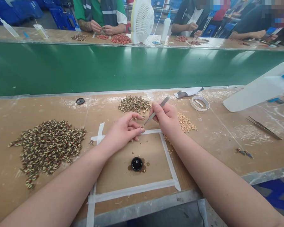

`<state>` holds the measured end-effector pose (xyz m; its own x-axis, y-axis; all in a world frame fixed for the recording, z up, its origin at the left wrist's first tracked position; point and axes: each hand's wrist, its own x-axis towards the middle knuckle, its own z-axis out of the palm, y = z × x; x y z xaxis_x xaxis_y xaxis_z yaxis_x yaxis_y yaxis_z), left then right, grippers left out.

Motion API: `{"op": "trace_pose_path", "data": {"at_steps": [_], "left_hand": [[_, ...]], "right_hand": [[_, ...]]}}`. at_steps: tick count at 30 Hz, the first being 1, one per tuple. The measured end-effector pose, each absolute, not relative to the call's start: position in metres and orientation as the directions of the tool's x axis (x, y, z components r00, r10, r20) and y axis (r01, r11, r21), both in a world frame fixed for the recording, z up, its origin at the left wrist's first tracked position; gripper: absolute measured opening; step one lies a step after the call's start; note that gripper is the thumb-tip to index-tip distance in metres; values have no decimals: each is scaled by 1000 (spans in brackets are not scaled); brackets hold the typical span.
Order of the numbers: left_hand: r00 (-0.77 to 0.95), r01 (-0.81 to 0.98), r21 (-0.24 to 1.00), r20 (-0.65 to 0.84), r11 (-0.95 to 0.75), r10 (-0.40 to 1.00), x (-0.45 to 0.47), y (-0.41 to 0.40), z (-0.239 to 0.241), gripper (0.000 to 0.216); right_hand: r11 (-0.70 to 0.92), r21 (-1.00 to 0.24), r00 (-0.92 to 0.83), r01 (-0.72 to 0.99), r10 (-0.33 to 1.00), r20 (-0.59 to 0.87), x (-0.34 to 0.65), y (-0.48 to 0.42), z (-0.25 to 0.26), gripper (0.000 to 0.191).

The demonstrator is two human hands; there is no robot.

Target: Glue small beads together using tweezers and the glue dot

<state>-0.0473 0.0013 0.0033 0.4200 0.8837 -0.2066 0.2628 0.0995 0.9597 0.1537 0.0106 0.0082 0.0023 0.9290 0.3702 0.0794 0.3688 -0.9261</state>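
Head view: nearest on the brown table (217, 138), strips of white tape (134, 190) mark out a four-sided area, within which sits a glossy black round dish (136, 164) with dark wet spots around it. Just past it, over the far strip, the left hand (125, 127) has its fingers curled, thumb and fingertips narrowed on a small piece (142, 127) too tiny to make out clearly. The right hand (167, 116) grips a slim metal tool (157, 111) like a pen, its tip at that piece. To the left lies a large heap of brown-and-cream pieces (52, 146); to the right, dark tweezers (265, 128). Pale beads (186, 122) spread beside the right hand, and a smaller heap (133, 103) lies behind both hands. Farther back are a tape roll (207, 104) and a white plastic bottle (253, 91). Beyond a green divider (109, 69), a white fan (144, 20) stands near red heaps (121, 38), with co-workers' hands (110, 30) at work.
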Motion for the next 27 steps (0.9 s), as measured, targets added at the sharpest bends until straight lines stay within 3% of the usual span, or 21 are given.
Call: {"op": "trace_pose_path", "data": {"at_steps": [27], "left_hand": [[435,232,967,-202,108,878,-46,2,5,31]], "right_hand": [[371,-924,-41,87,928,369,154,13,2,55]]}}
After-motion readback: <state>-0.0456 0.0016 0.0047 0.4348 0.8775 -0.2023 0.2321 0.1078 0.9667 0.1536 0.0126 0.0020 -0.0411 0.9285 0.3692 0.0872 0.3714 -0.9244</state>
